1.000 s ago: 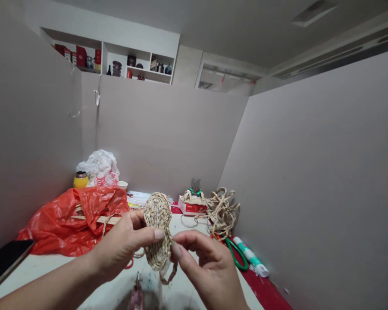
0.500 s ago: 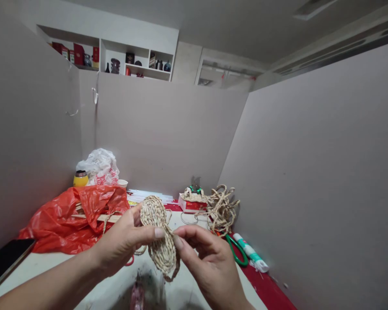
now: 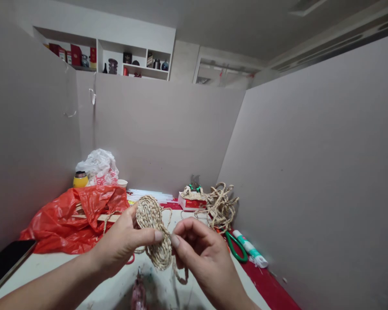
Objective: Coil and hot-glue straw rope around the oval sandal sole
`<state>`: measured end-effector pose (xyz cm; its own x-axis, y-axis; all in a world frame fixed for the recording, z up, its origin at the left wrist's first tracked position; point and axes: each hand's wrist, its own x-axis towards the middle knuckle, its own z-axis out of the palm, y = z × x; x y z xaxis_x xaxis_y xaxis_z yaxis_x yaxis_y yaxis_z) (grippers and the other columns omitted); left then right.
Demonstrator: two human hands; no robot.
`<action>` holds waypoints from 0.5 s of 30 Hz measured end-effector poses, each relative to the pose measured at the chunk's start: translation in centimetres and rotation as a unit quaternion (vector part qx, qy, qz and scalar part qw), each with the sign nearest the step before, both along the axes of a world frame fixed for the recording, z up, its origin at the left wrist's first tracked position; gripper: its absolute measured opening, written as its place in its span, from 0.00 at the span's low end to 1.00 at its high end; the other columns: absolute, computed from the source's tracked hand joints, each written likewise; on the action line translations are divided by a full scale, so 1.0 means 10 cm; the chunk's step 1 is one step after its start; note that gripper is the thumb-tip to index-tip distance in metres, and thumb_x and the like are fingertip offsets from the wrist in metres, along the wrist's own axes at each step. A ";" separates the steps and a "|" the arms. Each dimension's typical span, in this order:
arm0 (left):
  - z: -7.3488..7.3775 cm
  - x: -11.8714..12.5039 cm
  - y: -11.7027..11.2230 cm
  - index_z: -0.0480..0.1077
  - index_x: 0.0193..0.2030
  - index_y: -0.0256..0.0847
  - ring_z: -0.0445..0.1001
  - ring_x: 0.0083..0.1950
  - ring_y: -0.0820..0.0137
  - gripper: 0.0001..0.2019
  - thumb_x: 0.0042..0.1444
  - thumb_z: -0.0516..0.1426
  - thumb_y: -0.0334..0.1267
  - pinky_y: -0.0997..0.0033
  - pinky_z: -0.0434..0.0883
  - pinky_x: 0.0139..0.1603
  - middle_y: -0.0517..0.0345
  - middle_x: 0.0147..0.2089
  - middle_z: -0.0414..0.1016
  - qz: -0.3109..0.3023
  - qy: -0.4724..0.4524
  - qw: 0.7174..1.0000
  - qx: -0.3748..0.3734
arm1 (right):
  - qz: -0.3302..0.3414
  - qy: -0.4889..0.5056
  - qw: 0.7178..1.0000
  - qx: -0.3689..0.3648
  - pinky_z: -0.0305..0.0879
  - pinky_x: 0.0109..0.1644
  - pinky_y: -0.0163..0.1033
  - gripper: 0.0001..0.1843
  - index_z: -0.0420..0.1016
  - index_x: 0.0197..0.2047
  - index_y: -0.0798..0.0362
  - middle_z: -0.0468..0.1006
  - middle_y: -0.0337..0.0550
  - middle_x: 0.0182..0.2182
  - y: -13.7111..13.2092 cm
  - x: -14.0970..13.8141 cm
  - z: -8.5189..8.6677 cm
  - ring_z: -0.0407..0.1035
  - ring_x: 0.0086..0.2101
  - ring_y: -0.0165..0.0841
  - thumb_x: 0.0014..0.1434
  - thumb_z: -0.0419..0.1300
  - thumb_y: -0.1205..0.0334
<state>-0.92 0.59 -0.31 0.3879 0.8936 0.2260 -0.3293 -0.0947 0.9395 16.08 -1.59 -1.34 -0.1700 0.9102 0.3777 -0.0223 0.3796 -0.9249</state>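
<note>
My left hand [image 3: 119, 243] grips a coiled, woven straw piece [image 3: 149, 213] with a narrow waist, its thumb lying across the middle. At the piece's right edge, my right hand [image 3: 208, 258] pinches thumb and forefinger together on a braided straw cord [image 3: 181, 280]. A loop of this cord hangs below the right fingers; the part in the pinch is mostly hidden. Both hands hold the work above a white tabletop [image 3: 100, 282]. Under it, close to me, stands a pinkish, blurred object [image 3: 138, 295] that I cannot make out.
At left are a red plastic bag [image 3: 58, 224] with wooden strips, a dark phone [image 3: 11, 262] and a yellow jar [image 3: 80, 180]. A tangle of straw cord [image 3: 221, 209], green-handled scissors [image 3: 237, 249] and a white-green roll [image 3: 250, 249] lie along the right partition. Behind stands a red-white box [image 3: 192, 204].
The right hand has drawn slightly away from the woven piece's edge. The cord loop has swung from beneath the piece out to its right. The left hand keeps its grip.
</note>
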 end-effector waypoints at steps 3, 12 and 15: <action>-0.01 0.00 0.00 0.67 0.36 0.38 0.66 0.28 0.77 0.12 0.46 0.65 0.29 0.78 0.65 0.28 0.64 0.28 0.69 0.007 0.004 1.000 0.005 | -0.007 -0.023 1.000 0.006 0.57 0.19 0.28 0.11 0.68 0.28 0.53 0.66 0.31 0.20 -0.02 0.02 0.05 0.58 0.18 0.23 0.55 0.63 0.57; -0.01 0.01 -0.01 0.67 0.38 0.39 0.66 0.28 0.76 0.14 0.45 0.64 0.28 0.77 0.64 0.28 0.63 0.29 0.69 0.008 -0.017 1.000 -0.007 | -0.006 -0.037 0.999 0.008 0.53 0.16 0.29 0.11 0.69 0.28 0.52 0.65 0.32 0.19 0.04 0.01 -0.04 0.57 0.16 0.24 0.56 0.61 0.54; 0.02 0.03 -0.02 0.67 0.39 0.39 0.68 0.31 0.74 0.15 0.44 0.65 0.29 0.76 0.65 0.31 0.61 0.31 0.71 0.010 -0.029 1.000 -0.003 | -0.029 -0.048 0.997 0.045 0.55 0.18 0.30 0.09 0.69 0.29 0.52 0.64 0.32 0.19 0.03 -0.01 -0.07 0.57 0.17 0.24 0.58 0.59 0.56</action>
